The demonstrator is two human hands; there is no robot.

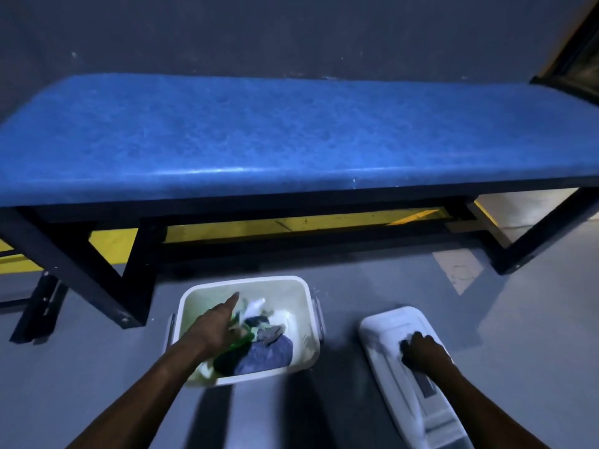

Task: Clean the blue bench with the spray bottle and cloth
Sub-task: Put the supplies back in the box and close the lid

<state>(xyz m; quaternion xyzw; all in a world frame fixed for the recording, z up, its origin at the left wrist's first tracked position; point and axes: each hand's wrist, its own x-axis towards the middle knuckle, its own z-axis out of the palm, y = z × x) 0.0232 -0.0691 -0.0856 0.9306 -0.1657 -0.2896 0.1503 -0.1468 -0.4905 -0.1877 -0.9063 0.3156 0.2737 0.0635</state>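
Down on the floor in front of the bench (291, 131), and the left hand (210, 325) is going into the white bin (301, 286), fingers stretched out straight over a heap of cloths (265, 348), gripping nothing yet. The white nozzle of what looks like the spray bottle (256, 304) pokes up just past those fingertips, a green shape below it, though blur makes that hard to confirm. The right hand (424, 351) sits on the lid (389, 322) lying beside the bin, fingers curled round its handle. This looks like the very start: fetching supplies, the blue top untouched. To do it well, I'd say pick one item cleanly, close round the bottle's neck rather than the loose fabric draped on it, and lift straight up so nothing drags out. The lid hand should let go soon; both hands will be wanted for bottle and cloth.
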